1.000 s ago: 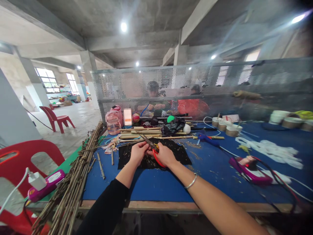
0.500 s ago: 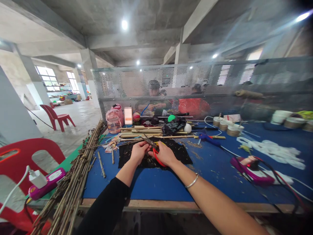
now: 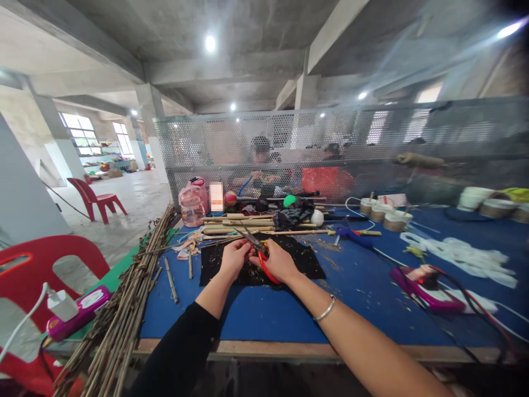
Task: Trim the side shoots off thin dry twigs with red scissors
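Observation:
My right hand [image 3: 281,262] grips a pair of scissors [image 3: 268,269] by the red handles. Their metal blades point up and to the left, parted a little, above my left hand. My left hand [image 3: 233,259] is closed, thumb and fingertips pinched close beside the blades; what it pinches is too small to make out. Both hands are over a black cloth [image 3: 308,266] strewn with small plant scraps. Just beyond the cloth lie several cut bamboo-like sticks [image 3: 239,225]. Short stick pieces [image 3: 171,280] rest left of my left hand.
A long bundle of dry stems [image 3: 124,309] lies along the table's left edge. On the right are a blue glue gun [image 3: 353,234], a purple power strip [image 3: 440,298] and white strips [image 3: 463,256]. A pink bottle [image 3: 191,207] stands before a perforated screen [image 3: 231,138]; a person sits behind it.
My hands and the scissors stay almost in the same place. Behind the screen, the other person's hands have shifted slightly.

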